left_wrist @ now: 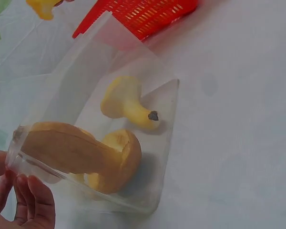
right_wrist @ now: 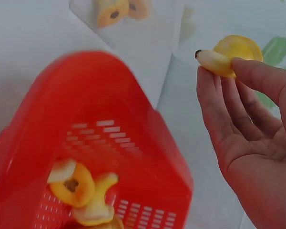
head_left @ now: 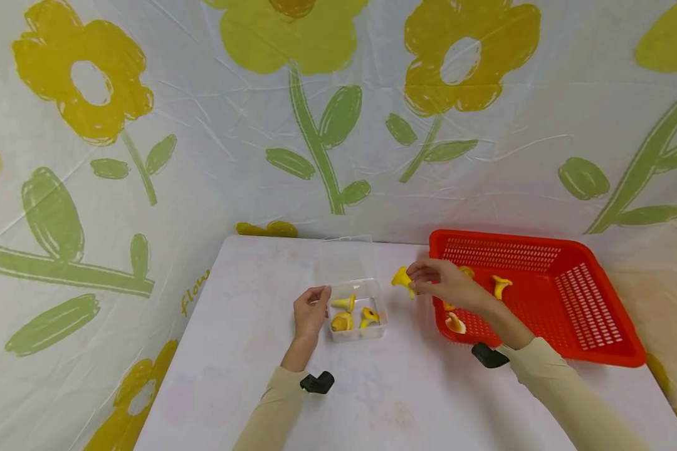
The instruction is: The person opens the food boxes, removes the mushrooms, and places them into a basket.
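In the head view my left hand (head_left: pixel 309 313) is at the left side of a clear plastic box (head_left: pixel 358 336); its thumb and fingers pinch the box's edge in the left wrist view. Inside lie a brownish-yellow mushroom (left_wrist: pixel 71 147) with a thick stem and a pale yellow mushroom (left_wrist: pixel 128 102). A yellow mushroom (head_left: pixel 370 316) with a dark spot sits in the box's front right part. Between thumb and fingertips, my right hand (head_left: pixel 448 285) holds a yellow chanterelle-like mushroom (right_wrist: pixel 236 53) in the air, between the box and a red basket (head_left: pixel 589 313).
The box's clear lid (head_left: pixel 346 260) stands open at its back. Several mushrooms lie in the basket's left part, among them a curved yellow one (head_left: pixel 501 286) and a pale one (head_left: pixel 456 323). A flower-printed cloth (head_left: pixel 203 156) hangs behind the white table (head_left: pixel 231 351).
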`<action>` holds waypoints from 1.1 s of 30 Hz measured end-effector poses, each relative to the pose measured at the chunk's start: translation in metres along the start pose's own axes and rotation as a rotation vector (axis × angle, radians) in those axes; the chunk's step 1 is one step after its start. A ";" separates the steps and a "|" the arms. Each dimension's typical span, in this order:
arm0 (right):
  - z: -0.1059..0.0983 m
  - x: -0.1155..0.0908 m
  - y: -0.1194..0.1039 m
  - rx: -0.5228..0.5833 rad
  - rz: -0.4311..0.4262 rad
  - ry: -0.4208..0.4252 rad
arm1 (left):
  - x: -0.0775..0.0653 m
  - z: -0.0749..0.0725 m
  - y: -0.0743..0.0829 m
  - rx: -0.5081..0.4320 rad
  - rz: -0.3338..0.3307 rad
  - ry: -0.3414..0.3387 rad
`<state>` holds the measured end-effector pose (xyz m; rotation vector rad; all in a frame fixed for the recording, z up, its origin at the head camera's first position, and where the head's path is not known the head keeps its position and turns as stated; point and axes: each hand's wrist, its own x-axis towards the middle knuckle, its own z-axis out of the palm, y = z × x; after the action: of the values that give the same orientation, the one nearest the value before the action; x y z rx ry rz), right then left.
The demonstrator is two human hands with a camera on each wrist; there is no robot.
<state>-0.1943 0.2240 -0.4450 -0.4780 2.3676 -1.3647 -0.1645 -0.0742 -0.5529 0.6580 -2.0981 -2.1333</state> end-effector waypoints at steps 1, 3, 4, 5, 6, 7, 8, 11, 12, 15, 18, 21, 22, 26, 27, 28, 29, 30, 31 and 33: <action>-0.004 -0.003 0.001 0.000 0.008 0.007 | 0.000 0.000 0.001 -0.003 -0.004 -0.001; -0.011 -0.009 0.005 -0.001 0.027 0.023 | -0.001 0.001 0.002 -0.011 -0.014 -0.007; -0.014 -0.011 0.006 -0.005 0.034 0.032 | -0.001 0.001 0.003 -0.016 -0.024 -0.010; -0.018 -0.014 0.008 -0.007 0.039 0.039 | -0.002 0.001 0.004 -0.023 -0.039 -0.014; -0.021 -0.016 0.009 -0.008 0.041 0.044 | -0.002 0.001 0.005 -0.038 -0.050 -0.018; -0.024 -0.019 0.011 -0.008 0.045 0.049 | -0.002 0.001 0.006 -0.050 -0.063 -0.021; -0.027 -0.021 0.012 -0.004 0.048 0.054 | -0.002 0.001 0.007 -0.065 -0.077 -0.024; -0.034 -0.026 0.015 0.008 0.058 0.065 | -0.001 0.001 0.010 -0.093 -0.111 -0.022; -0.037 -0.028 0.016 0.005 0.064 0.070 | -0.001 0.001 0.011 -0.093 -0.121 -0.022; -0.043 -0.032 0.020 -0.018 0.075 0.084 | -0.001 0.002 0.014 -0.074 -0.155 -0.024; -0.048 -0.036 0.025 -0.046 0.088 0.100 | 0.000 0.002 0.017 -0.045 -0.188 -0.025; -0.054 -0.038 0.033 -0.067 0.100 0.110 | 0.000 0.003 0.018 -0.020 -0.214 -0.014; -0.055 -0.038 0.035 -0.072 0.107 0.112 | 0.000 0.003 0.018 -0.012 -0.215 -0.010; -0.064 -0.038 0.046 -0.102 0.130 0.111 | -0.001 0.004 0.019 -0.003 -0.198 -0.002; -0.066 -0.037 0.048 -0.112 0.135 0.106 | -0.002 0.004 0.019 -0.001 -0.193 0.000; -0.068 -0.037 0.051 -0.124 0.140 0.099 | -0.002 0.004 0.019 -0.001 -0.185 0.001; -0.070 -0.036 0.053 -0.134 0.144 0.090 | -0.002 0.003 0.019 -0.004 -0.179 0.001; -0.072 -0.035 0.055 -0.149 0.150 0.078 | -0.002 0.003 0.019 -0.007 -0.180 0.003; -0.074 -0.034 0.058 -0.160 0.160 0.064 | -0.002 0.003 0.019 -0.010 -0.180 0.004; -0.076 -0.033 0.062 -0.178 0.177 0.027 | -0.002 0.003 0.019 -0.011 -0.179 0.007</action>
<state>-0.2083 0.3257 -0.4586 -0.2898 2.4984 -1.0959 -0.1687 -0.0719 -0.5338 0.8815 -2.0951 -2.2261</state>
